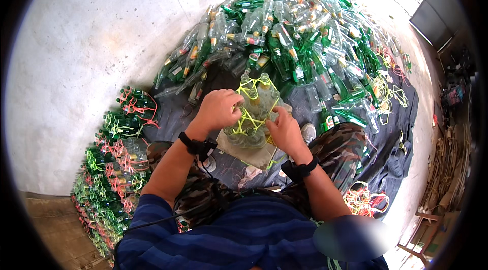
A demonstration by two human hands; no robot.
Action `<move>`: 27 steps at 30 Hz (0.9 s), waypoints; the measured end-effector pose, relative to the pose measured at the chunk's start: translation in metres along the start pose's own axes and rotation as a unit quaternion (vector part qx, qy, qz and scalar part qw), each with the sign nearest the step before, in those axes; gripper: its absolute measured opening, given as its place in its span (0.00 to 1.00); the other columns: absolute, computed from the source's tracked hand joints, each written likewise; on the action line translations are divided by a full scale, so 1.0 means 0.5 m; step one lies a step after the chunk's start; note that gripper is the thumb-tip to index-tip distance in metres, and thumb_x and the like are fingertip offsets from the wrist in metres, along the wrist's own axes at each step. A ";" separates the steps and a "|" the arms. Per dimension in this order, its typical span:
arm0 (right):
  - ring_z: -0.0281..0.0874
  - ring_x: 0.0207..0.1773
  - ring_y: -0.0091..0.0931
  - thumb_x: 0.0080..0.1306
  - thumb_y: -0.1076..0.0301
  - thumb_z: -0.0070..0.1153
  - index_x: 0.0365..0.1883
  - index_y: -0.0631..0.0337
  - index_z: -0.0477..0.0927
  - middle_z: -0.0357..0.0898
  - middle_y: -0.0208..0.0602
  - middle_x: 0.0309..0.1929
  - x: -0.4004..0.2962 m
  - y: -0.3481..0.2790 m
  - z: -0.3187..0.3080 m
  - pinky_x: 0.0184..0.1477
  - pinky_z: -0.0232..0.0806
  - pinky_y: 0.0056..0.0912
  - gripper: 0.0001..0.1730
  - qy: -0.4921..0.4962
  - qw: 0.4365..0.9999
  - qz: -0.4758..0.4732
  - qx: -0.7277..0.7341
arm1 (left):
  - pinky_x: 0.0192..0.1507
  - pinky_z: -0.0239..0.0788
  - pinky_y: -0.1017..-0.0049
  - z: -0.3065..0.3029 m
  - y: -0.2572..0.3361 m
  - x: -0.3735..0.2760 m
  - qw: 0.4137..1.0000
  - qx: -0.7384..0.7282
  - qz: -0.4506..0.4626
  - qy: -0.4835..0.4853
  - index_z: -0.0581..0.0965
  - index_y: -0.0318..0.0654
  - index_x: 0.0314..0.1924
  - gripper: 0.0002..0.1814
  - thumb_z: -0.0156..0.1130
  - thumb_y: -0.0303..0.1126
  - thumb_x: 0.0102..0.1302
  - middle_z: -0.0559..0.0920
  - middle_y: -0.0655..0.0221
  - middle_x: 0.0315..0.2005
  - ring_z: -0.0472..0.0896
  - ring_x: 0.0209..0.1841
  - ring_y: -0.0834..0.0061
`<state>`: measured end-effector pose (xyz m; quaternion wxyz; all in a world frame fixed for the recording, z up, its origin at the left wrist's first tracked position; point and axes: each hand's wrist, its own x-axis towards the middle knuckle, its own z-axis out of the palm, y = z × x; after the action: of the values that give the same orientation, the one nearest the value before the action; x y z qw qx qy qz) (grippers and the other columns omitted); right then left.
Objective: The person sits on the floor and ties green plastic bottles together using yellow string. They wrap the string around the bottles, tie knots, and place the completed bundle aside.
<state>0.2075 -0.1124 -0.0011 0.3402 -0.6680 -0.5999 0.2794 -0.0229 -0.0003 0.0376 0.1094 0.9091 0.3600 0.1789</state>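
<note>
In front of me a bundle of clear glass bottles (248, 138) stands upright on a flat, pale board (249, 155). Bright yellow plastic cord (252, 84) loops around the bottle necks and crosses between them in a net. My left hand (219, 110) is at the left side of the bundle, its fingertips pinched on the cord by a bottle neck. At the right side is my right hand (284, 130), thumb and forefinger against the cord and bottles. Its other fingers are curled and partly hidden, so its grip is unclear.
A large heap of loose green and clear bottles (289, 18) rises beyond the bundle, on dark sheeting (396, 125). Rows of corded bottles (110, 171) stand at left along the wall (95, 41). Loose cord (364, 199) lies at right, near stacked cardboard (450, 167).
</note>
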 end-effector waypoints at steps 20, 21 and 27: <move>0.81 0.28 0.39 0.66 0.72 0.57 0.55 0.60 0.74 0.80 0.41 0.24 0.003 0.003 0.005 0.35 0.70 0.43 0.18 -0.017 0.990 0.051 0.130 | 0.54 0.72 0.61 0.076 0.071 -0.012 0.997 -0.073 0.036 -0.009 0.83 0.40 0.37 0.16 0.72 0.42 0.53 0.85 0.65 0.37 0.81 0.46 0.59; 0.81 0.27 0.37 0.66 0.72 0.57 0.54 0.60 0.74 0.79 0.40 0.23 0.004 0.003 0.004 0.34 0.70 0.42 0.18 -0.017 0.989 0.043 0.139 | 0.54 0.72 0.61 0.077 0.070 -0.012 0.996 -0.076 0.036 -0.003 0.83 0.40 0.36 0.15 0.71 0.42 0.53 0.85 0.66 0.36 0.81 0.46 0.59; 0.72 0.24 0.24 0.65 0.75 0.58 0.51 0.59 0.74 0.74 0.33 0.21 0.001 0.006 -0.008 0.30 0.65 0.34 0.16 -0.027 0.977 0.035 0.210 | 0.53 0.72 0.61 0.084 0.064 -0.013 0.996 -0.086 0.025 0.000 0.84 0.41 0.35 0.14 0.70 0.43 0.54 0.85 0.66 0.36 0.82 0.45 0.59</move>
<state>0.2127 -0.1126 -0.0011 0.4469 -0.5945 -0.5127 0.4290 0.0093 -0.0306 0.0081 0.1832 0.9049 0.3205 0.2119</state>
